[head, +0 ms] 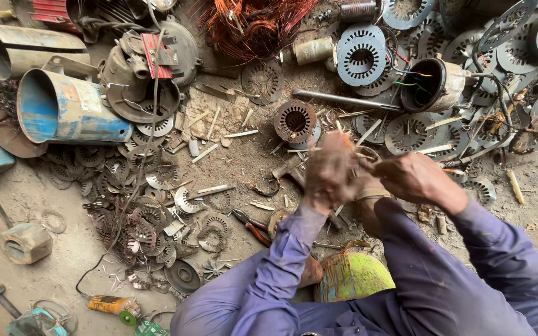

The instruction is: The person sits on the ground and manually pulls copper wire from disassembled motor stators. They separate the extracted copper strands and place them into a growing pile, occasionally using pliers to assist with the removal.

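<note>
- Crouching over the dirt floor, the person works with both hands raised close together, so the piece sits right under their eyes.
- Their left hand is clenched around a small bundle of copper wire; it is blurred, but reddish strands stick out above the fist, held up off the ground.
- Their right hand is closed too, and seems to pinch a thin strand running across to the bundle; I cannot make out the strand clearly.
- A green and yellow drum sits between the knees, near enough to serve as a rest or a bin.
- Red-handled pliers lie just left of the arms, within easy reach.
- Round stator cores, such as a rusty one and a grey one, lie scattered ahead.
- A tangle of stripped copper is heaped at the far edge, apart from the thin steel laminations strewn on the left beside a blue metal cylinder.
</note>
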Available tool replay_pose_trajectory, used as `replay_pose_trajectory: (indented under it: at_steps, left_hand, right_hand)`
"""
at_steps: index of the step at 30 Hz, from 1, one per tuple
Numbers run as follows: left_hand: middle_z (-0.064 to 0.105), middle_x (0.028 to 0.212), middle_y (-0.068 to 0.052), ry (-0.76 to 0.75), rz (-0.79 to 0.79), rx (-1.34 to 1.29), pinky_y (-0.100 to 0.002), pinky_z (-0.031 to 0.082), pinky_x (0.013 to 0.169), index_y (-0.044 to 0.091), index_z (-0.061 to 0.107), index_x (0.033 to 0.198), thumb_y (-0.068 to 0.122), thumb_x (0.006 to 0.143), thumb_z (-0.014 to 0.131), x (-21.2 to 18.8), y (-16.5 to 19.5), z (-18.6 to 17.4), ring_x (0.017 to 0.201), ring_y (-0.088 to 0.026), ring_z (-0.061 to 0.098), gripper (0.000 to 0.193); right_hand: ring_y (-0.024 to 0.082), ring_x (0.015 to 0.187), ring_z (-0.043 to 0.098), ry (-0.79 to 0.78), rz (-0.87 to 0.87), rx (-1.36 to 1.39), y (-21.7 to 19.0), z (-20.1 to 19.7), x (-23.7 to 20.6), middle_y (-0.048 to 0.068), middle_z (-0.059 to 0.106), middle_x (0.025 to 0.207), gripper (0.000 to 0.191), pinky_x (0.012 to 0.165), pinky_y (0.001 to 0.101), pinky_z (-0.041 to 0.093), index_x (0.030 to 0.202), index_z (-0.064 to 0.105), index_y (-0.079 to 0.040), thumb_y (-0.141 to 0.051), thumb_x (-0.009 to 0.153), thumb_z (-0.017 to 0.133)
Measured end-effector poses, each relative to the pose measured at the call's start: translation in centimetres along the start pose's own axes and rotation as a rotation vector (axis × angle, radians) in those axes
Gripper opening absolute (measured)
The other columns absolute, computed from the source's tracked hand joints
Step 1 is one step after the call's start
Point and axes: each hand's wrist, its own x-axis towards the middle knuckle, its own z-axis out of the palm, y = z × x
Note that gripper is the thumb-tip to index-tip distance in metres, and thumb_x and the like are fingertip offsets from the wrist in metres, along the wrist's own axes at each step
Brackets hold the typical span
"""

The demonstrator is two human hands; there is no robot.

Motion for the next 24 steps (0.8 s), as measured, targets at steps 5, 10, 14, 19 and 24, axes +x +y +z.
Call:
replay_pose_trajectory:
  at_steps: [5,10,14,19,24]
  left_hand:
    - [0.068,0.124,-0.009,-0.193,0.224,-0.445,-0.055,0.049,0.114,0.012,0.031,0.156,0.079,0.085,0.06,2.1,0.9,2.3,0.116,-0.031,0.072,0.102]
    - [0.051,0.143,-0.013,-0.193,-0.009,-1.337,-0.046,0.051,0.115,0.008,0.021,0.155,0.054,0.091,0.081,2.3,6.6,1.3,0.129,-0.025,0.058,0.099]
    - [0.059,0.128,-0.013,-0.163,-0.065,-1.08,-0.041,0.056,0.1,0.009,0.042,0.14,0.03,0.103,0.069,2.2,9.0,-0.4,0.118,-0.021,0.06,0.05]
    - [0.06,0.079,0.0,-0.352,-0.346,-1.131,-0.025,0.047,0.041,0.007,0.054,0.133,0.033,0.111,0.042,5.4,3.2,-2.3,0.053,-0.007,0.054,0.036]
    - [0.051,0.074,0.005,-0.048,-0.246,-1.033,-0.022,0.036,0.043,0.012,0.064,0.135,0.038,0.116,0.045,12.0,-3.4,-7.4,0.057,-0.004,0.044,0.038]
  right_hand:
    - [0.014,0.046,0.071,0.154,-0.153,0.289,0.9,-0.5,0.1,0.009,0.076,0.069,0.019,0.04,0.029,0.054,0.096,0.077,-0.005,-0.02,0.089,0.069]
    - [0.01,0.047,0.066,0.47,-0.049,0.444,0.9,1.2,1.8,0.006,0.073,0.07,0.026,0.043,0.025,0.051,0.097,0.075,-0.003,-0.024,0.091,0.062]
    - [0.011,0.061,0.068,0.64,-0.166,0.575,-0.2,0.6,3.7,0.008,0.074,0.082,0.023,0.053,0.0245,0.055,0.097,0.074,-0.005,-0.025,0.093,0.062]
    - [0.013,0.099,0.066,0.675,-0.183,0.831,-2.1,-1.6,4.4,0.01,0.066,0.115,0.043,0.087,0.0265,0.059,0.126,0.064,-0.004,-0.025,0.09,0.072]
    - [0.017,0.103,0.068,0.673,0.054,0.976,-0.8,-1.3,4.0,0.01,0.069,0.119,0.037,0.095,0.0306,0.059,0.129,0.064,-0.002,-0.016,0.097,0.073]
